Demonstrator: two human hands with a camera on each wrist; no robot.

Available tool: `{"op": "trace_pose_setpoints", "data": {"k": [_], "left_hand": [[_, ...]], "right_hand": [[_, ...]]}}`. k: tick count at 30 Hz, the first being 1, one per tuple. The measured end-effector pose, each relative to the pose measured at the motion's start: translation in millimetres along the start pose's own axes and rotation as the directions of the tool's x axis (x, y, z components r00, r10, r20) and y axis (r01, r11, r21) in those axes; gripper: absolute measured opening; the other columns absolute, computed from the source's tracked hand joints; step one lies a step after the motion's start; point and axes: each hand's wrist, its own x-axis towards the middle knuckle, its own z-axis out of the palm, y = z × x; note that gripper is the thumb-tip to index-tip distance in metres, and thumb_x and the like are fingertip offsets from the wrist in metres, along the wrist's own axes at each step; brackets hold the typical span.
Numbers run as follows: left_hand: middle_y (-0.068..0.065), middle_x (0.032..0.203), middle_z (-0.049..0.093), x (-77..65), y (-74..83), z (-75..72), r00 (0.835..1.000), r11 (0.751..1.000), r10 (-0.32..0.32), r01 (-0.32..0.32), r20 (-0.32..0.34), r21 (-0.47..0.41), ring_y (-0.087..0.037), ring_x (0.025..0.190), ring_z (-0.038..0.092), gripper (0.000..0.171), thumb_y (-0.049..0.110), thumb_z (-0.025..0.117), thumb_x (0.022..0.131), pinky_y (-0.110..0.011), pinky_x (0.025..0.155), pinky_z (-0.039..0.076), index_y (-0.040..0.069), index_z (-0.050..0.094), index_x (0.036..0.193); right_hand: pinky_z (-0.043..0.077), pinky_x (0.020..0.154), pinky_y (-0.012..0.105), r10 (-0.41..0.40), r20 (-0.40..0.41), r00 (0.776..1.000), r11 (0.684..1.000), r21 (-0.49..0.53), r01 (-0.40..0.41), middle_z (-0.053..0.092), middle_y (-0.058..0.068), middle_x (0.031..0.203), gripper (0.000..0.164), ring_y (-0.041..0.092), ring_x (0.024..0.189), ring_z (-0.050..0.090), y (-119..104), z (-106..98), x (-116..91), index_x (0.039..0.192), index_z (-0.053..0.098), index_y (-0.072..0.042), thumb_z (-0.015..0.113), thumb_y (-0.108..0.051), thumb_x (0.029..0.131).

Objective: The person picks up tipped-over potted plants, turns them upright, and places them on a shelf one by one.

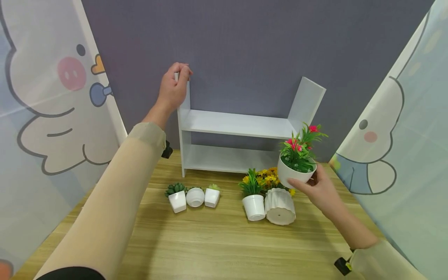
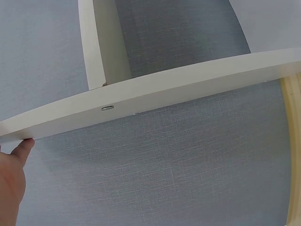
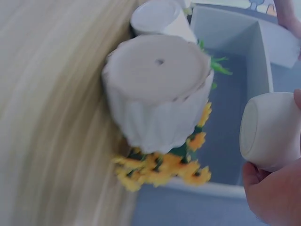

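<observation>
My right hand (image 1: 320, 190) grips a white round pot with a flowering plant (image 1: 296, 171), its leaves green and its flowers pinkish red. It is held upright above the table, in front of the shelf's right end. In the right wrist view the side and base of this pot (image 3: 270, 132) show beside my fingers. Up at the left, my left hand (image 1: 175, 85) holds the top of the left side panel of a white two-tier shelf (image 1: 238, 123). My left thumb (image 2: 22, 149) presses that panel in the left wrist view.
On the wooden table (image 1: 210, 245), a ribbed pot with yellow flowers (image 1: 280, 208) and a white pot with a yellow-flowered plant (image 1: 253, 208) lie tipped over. Farther left lie three small white succulent pots (image 1: 195, 197). A grey wall (image 1: 245, 46) stands behind the shelf.
</observation>
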Motion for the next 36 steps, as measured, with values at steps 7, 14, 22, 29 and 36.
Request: {"op": "trace_pose_setpoints", "data": {"k": [7,14,22,29,36], "left_hand": [[-0.011,0.149,0.063,0.4,-0.8,0.1,1.0,1.0,0.002,-0.001,-0.002,0.005,-0.011,0.15,0.052,0.042,0.037,0.044,0.117,-0.029,0.114,0.043,-0.002,0.062,0.119],[-0.011,0.151,0.062,-0.4,-0.6,0.2,1.0,1.0,-0.001,0.001,0.0,0.01,-0.018,0.137,0.058,0.044,0.038,0.043,0.118,-0.028,0.106,0.044,-0.002,0.062,0.122],[-0.01,0.155,0.061,-0.2,0.9,4.1,1.0,1.0,-0.008,0.008,0.012,0.012,-0.016,0.146,0.054,0.043,0.039,0.044,0.118,-0.03,0.113,0.043,0.001,0.063,0.122],[-0.01,0.155,0.061,2.0,1.6,6.3,1.0,1.0,0.008,-0.008,0.009,-0.003,-0.019,0.141,0.057,0.044,0.038,0.044,0.118,-0.027,0.108,0.043,-0.002,0.063,0.122],[-0.013,0.15,0.064,3.0,1.3,5.1,1.0,1.0,0.017,-0.017,-0.014,-0.021,-0.02,0.135,0.059,0.043,0.036,0.046,0.117,-0.026,0.104,0.044,-0.003,0.064,0.119]], "right_hand": [[0.059,0.089,0.02,-0.024,0.035,0.999,1.0,-0.006,0.024,0.054,0.017,0.15,0.08,0.009,0.117,0.064,-23.2,20.6,15.4,0.163,0.034,-0.009,0.082,-0.026,0.102],[0.06,0.087,0.023,-0.072,0.061,0.996,0.997,-0.004,0.072,0.06,0.018,0.145,0.076,0.03,0.122,0.066,-44.9,46.3,32.5,0.159,0.042,-0.008,0.085,-0.026,0.098],[0.06,0.09,0.024,-0.093,0.082,0.992,0.996,0.012,0.092,0.062,0.013,0.14,0.077,0.031,0.127,0.066,-59.4,65.1,46.7,0.158,0.047,-0.014,0.088,-0.031,0.095],[0.061,0.09,0.031,-0.099,0.08,0.992,0.995,-0.002,0.099,0.065,0.009,0.139,0.082,0.03,0.125,0.068,-81.3,69.7,59.0,0.16,0.047,-0.019,0.089,-0.04,0.093],[0.062,0.089,0.037,-0.131,0.05,0.99,0.991,0.012,0.131,0.066,0.006,0.134,0.084,0.027,0.113,0.069,-104.6,78.3,78.9,0.159,0.048,-0.02,0.091,-0.043,0.091]]}}
